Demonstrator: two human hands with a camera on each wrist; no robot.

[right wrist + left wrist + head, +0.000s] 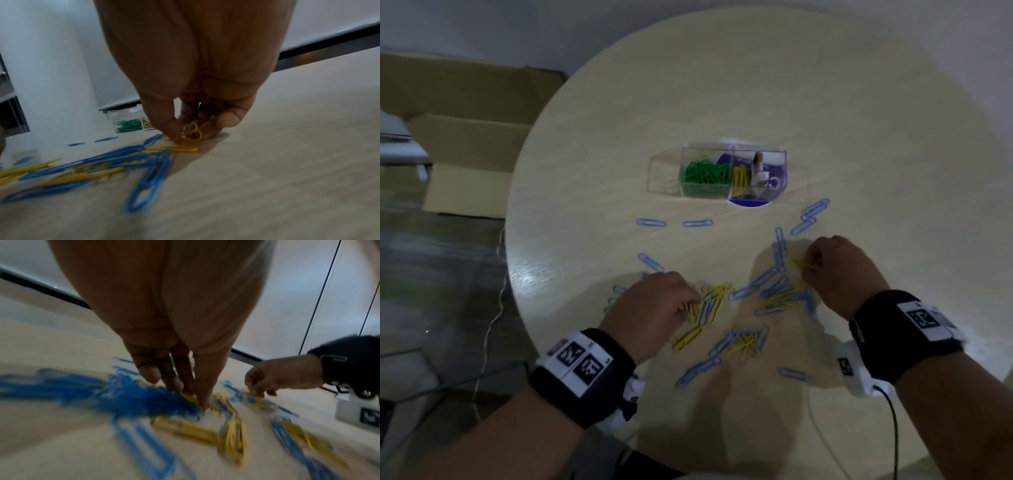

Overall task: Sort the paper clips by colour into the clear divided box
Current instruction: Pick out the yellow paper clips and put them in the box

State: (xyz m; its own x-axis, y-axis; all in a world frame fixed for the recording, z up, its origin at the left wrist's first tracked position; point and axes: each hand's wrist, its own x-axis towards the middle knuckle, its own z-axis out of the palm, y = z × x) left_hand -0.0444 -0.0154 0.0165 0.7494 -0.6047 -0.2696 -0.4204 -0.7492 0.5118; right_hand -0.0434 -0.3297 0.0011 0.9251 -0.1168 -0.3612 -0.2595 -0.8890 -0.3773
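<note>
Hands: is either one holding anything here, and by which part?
Right hand pinches yellow clips at their looped ends between thumb and fingers. Left hand pinches yellow clips at the fingertips; which part is blurred.

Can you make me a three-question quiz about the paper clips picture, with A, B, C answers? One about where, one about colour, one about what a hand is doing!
1. Where are the green paper clips?
A. In the clear divided plastic box
B. Scattered on the round pale wooden table
C. In the left hand

2. Which colours of paper clips lie loose on the table?
A. Green and red
B. Blue and yellow
C. Only green

3. What is the right hand doing?
A. Lying flat and open
B. Holding the box
C. Pinching yellow paper clips

Answers: 1 A, the green pile sits in one box compartment. 2 B, only blue and yellow clips lie on the tabletop. 3 C, the right wrist view shows fingertips closed on yellow clips.
</note>
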